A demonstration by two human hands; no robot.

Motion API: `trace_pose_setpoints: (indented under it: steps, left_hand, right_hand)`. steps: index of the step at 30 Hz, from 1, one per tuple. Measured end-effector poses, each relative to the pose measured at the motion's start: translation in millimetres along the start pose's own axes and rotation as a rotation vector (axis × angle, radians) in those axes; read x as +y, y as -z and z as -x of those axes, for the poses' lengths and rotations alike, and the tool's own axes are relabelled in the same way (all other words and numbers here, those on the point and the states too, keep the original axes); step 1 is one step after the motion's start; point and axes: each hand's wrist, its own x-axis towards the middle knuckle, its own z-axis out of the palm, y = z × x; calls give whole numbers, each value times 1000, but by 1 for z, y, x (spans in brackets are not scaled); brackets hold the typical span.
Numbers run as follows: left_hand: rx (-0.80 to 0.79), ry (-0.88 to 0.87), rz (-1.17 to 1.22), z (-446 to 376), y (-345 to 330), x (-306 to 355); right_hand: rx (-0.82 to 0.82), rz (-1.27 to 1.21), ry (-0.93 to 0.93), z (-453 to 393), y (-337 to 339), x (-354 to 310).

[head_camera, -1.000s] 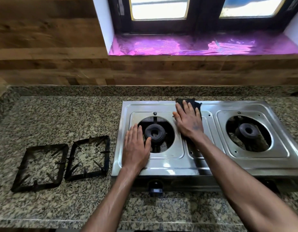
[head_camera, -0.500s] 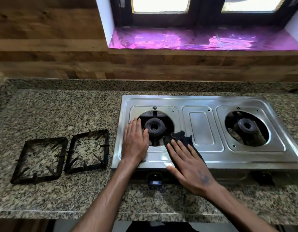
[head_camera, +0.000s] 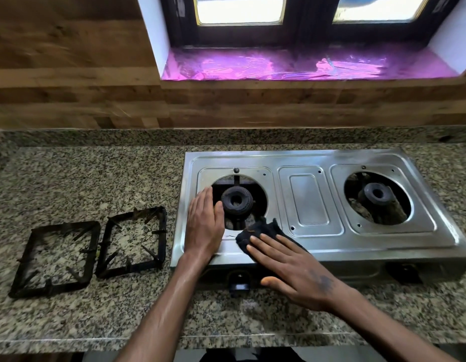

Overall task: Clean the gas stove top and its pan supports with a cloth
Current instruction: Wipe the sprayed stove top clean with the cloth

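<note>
Right hand [head_camera: 292, 267], fingers flat on the black cloth [head_camera: 258, 232], has swept from the stove top [head_camera: 313, 199]'s far middle to the near-left edge. Left hand [head_camera: 205, 228] stays flat bracing. Pan supports [head_camera: 93, 249] still wait on the counter, left.

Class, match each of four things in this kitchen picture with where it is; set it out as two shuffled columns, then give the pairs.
1. cloth
2. pan supports
3. left hand
4. knob

A. on the stove's front face
B. flat on the stove top beside the left burner
C. on the granite counter, left of the stove
D. under the right hand's fingers

Pairs: 1-D, 2-C, 3-B, 4-A
</note>
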Motion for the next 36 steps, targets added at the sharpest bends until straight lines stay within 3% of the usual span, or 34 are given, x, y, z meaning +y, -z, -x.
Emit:
trace_pose_setpoints:
  steps: [6, 9, 13, 15, 19, 27, 36]
  left_hand:
    - [3, 31, 93, -1, 4, 0]
    - [22, 69, 213, 2, 19, 2]
    - [148, -8, 61, 20, 42, 23]
    - [36, -39, -84, 45, 37, 45]
    - [-201, -21, -359, 91, -4, 62]
    - [-204, 136, -450, 68, 20, 11]
    - [-239, 57, -440, -16, 27, -19]
  right_hand:
    - [47, -2, 65, -55, -5, -29]
    - [94, -182, 103, -77, 0, -41]
    - [547, -427, -132, -53, 8, -9]
    - [658, -401, -281, -38, 7, 13]
    - [580, -274, -338, -35, 0, 29]
    - [576, -124, -345, -54, -10, 13]
    - [585, -161, -375, -53, -14, 12]
